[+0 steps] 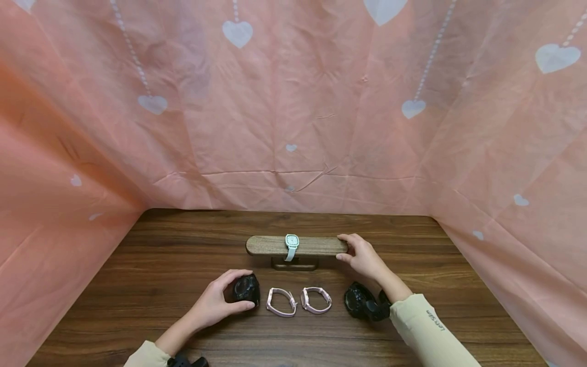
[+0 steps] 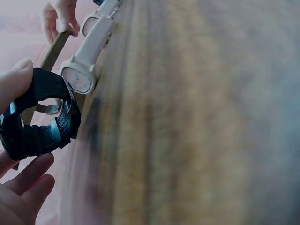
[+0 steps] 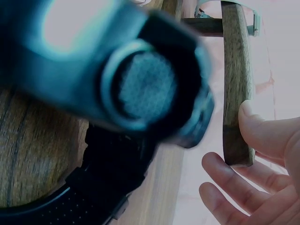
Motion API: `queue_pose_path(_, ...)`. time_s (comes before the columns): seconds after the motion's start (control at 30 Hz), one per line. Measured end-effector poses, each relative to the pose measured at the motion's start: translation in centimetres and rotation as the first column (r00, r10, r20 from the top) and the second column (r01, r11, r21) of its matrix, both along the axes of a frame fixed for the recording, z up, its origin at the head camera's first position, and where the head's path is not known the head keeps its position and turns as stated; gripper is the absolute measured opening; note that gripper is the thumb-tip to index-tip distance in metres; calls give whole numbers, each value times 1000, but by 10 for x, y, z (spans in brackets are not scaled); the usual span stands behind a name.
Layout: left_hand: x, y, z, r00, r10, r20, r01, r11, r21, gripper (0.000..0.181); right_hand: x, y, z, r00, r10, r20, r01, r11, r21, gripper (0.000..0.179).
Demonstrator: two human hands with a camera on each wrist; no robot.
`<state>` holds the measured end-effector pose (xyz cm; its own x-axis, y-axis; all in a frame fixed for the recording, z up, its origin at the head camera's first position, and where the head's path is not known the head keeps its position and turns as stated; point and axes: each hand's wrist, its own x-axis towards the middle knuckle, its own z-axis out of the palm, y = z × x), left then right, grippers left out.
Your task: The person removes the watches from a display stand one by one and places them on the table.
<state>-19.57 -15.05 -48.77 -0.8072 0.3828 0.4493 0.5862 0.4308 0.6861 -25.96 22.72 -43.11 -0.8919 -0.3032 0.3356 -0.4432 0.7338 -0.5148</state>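
Note:
A black watch (image 1: 246,289) with its strap closed in a loop is between the thumb and fingers of my left hand (image 1: 213,302); the left wrist view shows the thumb on the upper strap of the black watch (image 2: 44,84) and fingers below. My right hand (image 1: 365,259) grips the right end of a wooden watch stand (image 1: 321,246), thumb in front and fingers behind. Around the stand's bar (image 3: 236,70) is strapped a pale mint watch (image 1: 292,241), near its middle. Two pale pink watches, the left one (image 1: 269,300) and the right one (image 1: 327,298), stand between my hands.
A second black watch (image 1: 355,300) lies near my right forearm and looms blurred in the right wrist view. The brown wooden table (image 1: 192,239) is bordered by pink cloth (image 1: 275,193) with white hearts behind and at both sides.

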Motion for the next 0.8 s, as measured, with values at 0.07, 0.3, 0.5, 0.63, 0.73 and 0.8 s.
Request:
queue_pose_path(0.07, 1, 0, -3, 1000, -13, 21, 13, 1000, 20, 62, 0, 0, 0, 1000, -1, 2, 1, 1000, 1, 46)
queue_pose_path(0.3, 4, -3, -5, 989, -53, 140, 44, 997, 69, 61, 0, -1, -1, 1000, -7, 1, 7, 1000, 1, 46)
queue_pose_path(0.5, 5, -8, -5, 988, -57, 144, 52, 998, 39, 65, 0, -1, -2, 1000, -10, -3, 10, 1000, -3, 46)
queue_pose_path(0.63, 9, -11, -4, 990, -46, 137, 47, 999, -8, 66, 0, -1, -2, 1000, -4, -4, 4, 1000, -7, 46)
queue_pose_path(0.73, 11, -13, -3, 989, -43, 140, 51, 997, -51, 66, 1, -1, -2, 1000, -2, -4, 2, 1000, -10, 46)
queue_pose_path(0.8, 11, -14, -2, 988, -49, 147, 59, 996, -63, 66, 1, -1, -2, 1000, 1, -6, -1, 1000, -14, 46)
